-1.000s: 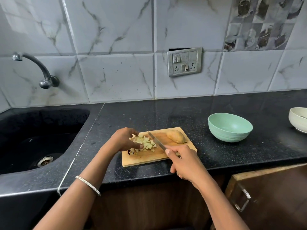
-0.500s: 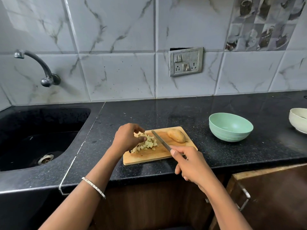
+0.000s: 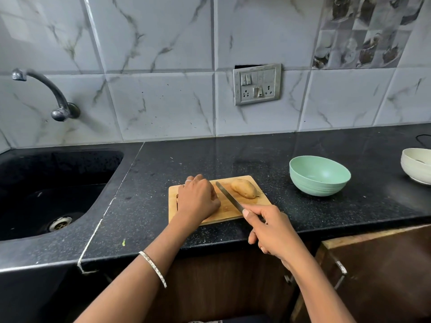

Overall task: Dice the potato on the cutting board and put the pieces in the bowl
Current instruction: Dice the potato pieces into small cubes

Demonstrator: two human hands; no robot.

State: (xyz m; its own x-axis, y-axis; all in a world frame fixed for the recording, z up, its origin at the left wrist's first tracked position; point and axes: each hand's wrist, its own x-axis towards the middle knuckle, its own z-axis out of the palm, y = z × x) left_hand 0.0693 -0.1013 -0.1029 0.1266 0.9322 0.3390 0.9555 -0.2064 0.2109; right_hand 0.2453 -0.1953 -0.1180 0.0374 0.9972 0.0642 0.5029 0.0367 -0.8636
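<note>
I see potato (image 3: 243, 188) on far-right part of cutting board (image 3: 233, 212), long axis far-left to near-right — parallel to knife (image 3: 229, 197) blade just left of it. My right grip (image 3: 272, 229), clamped on knife handle, is nearer. My left grip (image 3: 198, 199) curled over board's left; contents I cannot tell. Further right on table (image 3: 303, 217) — bowl (image 3: 319, 176).

The potato (image 3: 243, 188) lies on the cutting board (image 3: 227, 212), right of the knife (image 3: 229, 197); bowl (image 3: 319, 184) further right; sink (image 3: 35, 171) far left.
</note>
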